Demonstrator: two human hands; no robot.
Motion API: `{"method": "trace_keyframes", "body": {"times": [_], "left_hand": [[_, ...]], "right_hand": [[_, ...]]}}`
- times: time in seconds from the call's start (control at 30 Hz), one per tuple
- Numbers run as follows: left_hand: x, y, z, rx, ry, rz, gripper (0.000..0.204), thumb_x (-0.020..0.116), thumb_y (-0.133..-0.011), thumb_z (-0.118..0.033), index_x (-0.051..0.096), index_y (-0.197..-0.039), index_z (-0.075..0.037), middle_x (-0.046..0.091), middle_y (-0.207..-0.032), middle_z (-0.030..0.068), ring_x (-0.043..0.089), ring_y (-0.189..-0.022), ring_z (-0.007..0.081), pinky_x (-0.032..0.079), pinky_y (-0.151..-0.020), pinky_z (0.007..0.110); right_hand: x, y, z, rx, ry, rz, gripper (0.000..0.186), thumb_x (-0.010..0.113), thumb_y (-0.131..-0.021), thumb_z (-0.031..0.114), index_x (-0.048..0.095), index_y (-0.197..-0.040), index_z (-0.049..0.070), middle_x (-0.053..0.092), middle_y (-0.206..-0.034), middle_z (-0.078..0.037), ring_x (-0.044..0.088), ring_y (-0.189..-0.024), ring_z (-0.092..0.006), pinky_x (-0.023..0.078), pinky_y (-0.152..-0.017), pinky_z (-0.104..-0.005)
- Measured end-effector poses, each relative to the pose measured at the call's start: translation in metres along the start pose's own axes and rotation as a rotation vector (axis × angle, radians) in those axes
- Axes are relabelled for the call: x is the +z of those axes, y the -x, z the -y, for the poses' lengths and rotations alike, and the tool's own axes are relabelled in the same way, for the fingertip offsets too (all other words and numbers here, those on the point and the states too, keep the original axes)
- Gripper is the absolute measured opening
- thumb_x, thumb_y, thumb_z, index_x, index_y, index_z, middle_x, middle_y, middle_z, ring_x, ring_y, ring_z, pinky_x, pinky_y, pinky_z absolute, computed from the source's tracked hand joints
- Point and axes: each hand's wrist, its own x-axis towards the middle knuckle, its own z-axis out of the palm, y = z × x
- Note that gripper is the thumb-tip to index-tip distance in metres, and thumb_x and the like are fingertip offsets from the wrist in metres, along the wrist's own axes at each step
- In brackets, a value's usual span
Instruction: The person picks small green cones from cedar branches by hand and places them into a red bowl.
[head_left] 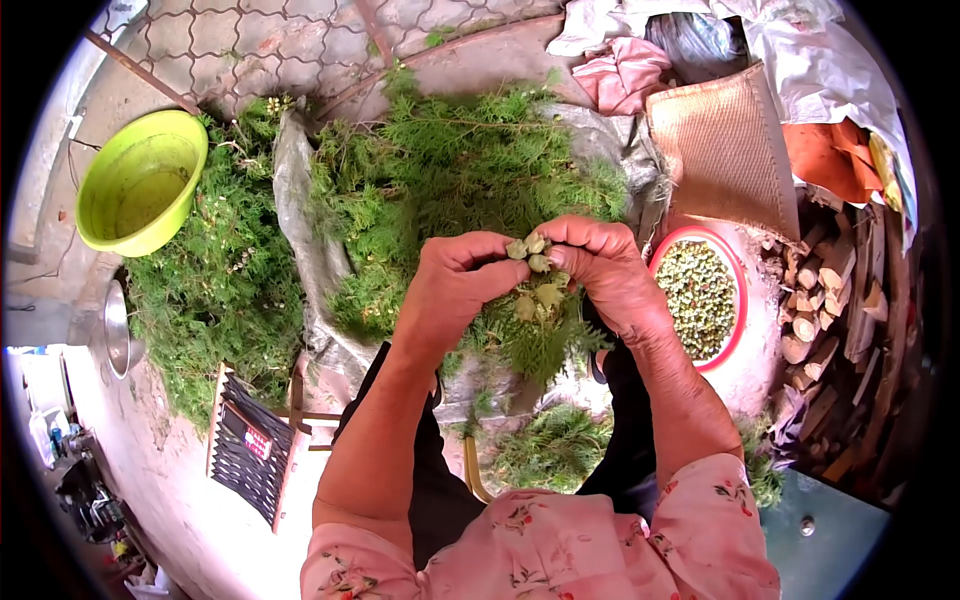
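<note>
An evergreen sprig (543,340) with pale green seed cones (540,262) hangs between my two hands, in front of my lap. My left hand (458,278) pinches at the cone cluster from the left, thumb against the bent fingers. From the right, my right hand (608,268) closes thumb and fingers on the same cluster. The exact contact of the fingertips is partly hidden by the cones. Beyond my hands, a heap of green evergreen branches (450,150) lies on a grey plastic sheet (297,190).
At right stands a red-rimmed basin (742,310) holding many small green cones. A woven mat (715,150) and stacked firewood (815,290) lie beyond it. On the left are a lime-green tub (90,205), more cut branches (215,290), a metal bowl (117,330) and a folding stool (245,445).
</note>
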Motion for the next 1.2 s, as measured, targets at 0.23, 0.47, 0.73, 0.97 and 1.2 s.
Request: {"method": "trace_keyframes", "body": {"times": [0.23,0.47,0.73,0.97,1.2], "left_hand": [[-0.001,0.003,-0.006,-0.021,0.080,0.084,0.008,0.063,-0.072,-0.002,0.065,-0.078,0.002,0.060,-0.070,-0.0012,0.051,-0.065,0.0040,0.040,-0.061,0.019],[0.001,0.006,-0.008,-0.058,0.082,0.098,0.006,0.064,-0.071,-0.002,0.065,-0.076,0.001,0.058,-0.067,-0.0027,0.049,-0.063,0.0031,0.039,-0.058,0.018],[0.003,0.003,-0.007,-0.014,-0.229,0.060,0.004,0.063,-0.070,-0.001,0.063,-0.072,0.002,0.055,-0.062,-0.0033,0.047,-0.060,0.0023,0.037,-0.053,0.018],[0.009,0.004,-0.007,-0.066,-0.315,0.069,0.006,0.062,-0.071,-0.002,0.061,-0.071,0.003,0.054,-0.062,-0.0030,0.047,-0.061,0.0019,0.036,-0.053,0.019],[0.010,0.003,-0.005,-0.042,-0.122,0.057,0.006,0.063,-0.073,-0.003,0.065,-0.077,0.001,0.059,-0.067,-0.0012,0.051,-0.064,0.0037,0.040,-0.057,0.019]], "right_hand": [[-0.004,0.003,0.001,0.203,-0.361,0.085,0.025,0.062,-0.079,0.014,0.060,-0.100,0.001,0.061,-0.082,0.000,0.050,-0.064,-0.0072,0.042,-0.058,-0.0203],[-0.007,0.000,0.007,0.132,-0.464,0.084,0.022,0.060,-0.081,0.017,0.059,-0.098,0.002,0.060,-0.086,-0.002,0.055,-0.074,-0.0100,0.044,-0.059,-0.0211],[-0.001,0.003,0.011,-0.002,0.051,0.108,0.016,0.064,-0.078,0.012,0.059,-0.091,0.005,0.055,-0.081,0.002,0.050,-0.074,-0.0049,0.041,-0.064,-0.0196],[0.006,0.004,0.005,-0.101,0.251,0.053,0.011,0.063,-0.077,0.010,0.059,-0.084,0.003,0.053,-0.073,0.002,0.048,-0.064,-0.0052,0.041,-0.057,-0.0205],[0.002,0.004,-0.002,0.291,-0.493,-0.031,0.021,0.066,-0.077,0.019,0.058,-0.089,0.004,0.057,-0.078,0.001,0.052,-0.069,-0.0082,0.043,-0.065,-0.0209]]}}
